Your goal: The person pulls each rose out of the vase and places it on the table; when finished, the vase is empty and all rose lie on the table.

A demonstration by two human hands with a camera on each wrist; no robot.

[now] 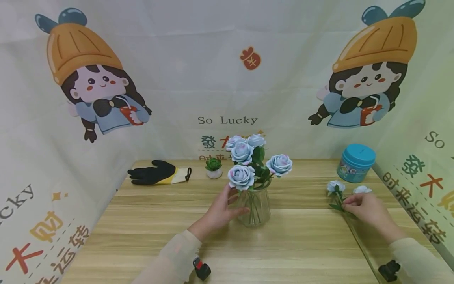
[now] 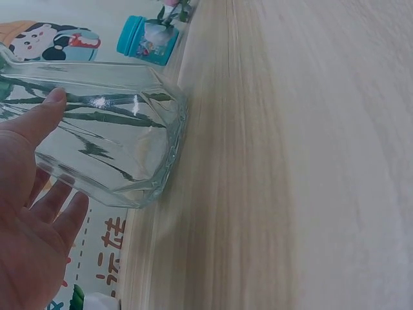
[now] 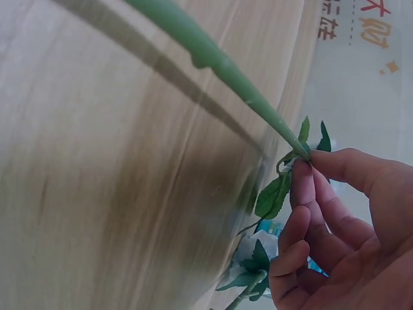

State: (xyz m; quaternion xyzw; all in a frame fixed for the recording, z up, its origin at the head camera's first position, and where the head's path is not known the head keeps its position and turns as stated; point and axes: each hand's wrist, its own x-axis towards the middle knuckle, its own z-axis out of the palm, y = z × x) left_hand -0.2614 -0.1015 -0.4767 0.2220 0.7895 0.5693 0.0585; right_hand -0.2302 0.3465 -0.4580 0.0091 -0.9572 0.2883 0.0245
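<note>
A clear glass vase (image 1: 260,209) stands upright on the table, holding several pale blue artificial roses (image 1: 242,153). Against its left side is my left hand (image 1: 221,211), thumb across the front of the glass and fingers loosely spread at the side. Up close in the left wrist view, the vase (image 2: 122,129) shows green stems inside. With thumb and fingertips my right hand (image 1: 369,209) pinches another rose's stem (image 3: 239,84) just below its leaves. That rose's head (image 1: 335,186) points to the back of the table. Beside it lies another pale blue rose (image 1: 362,189), partly hidden by the hand.
A blue lidded tub (image 1: 356,163) stands at the back right. Towards the back left lie a black and yellow glove (image 1: 156,173) and a small potted succulent (image 1: 214,167). A printed cloth (image 1: 177,79) hangs behind and beside the wooden table (image 1: 159,213).
</note>
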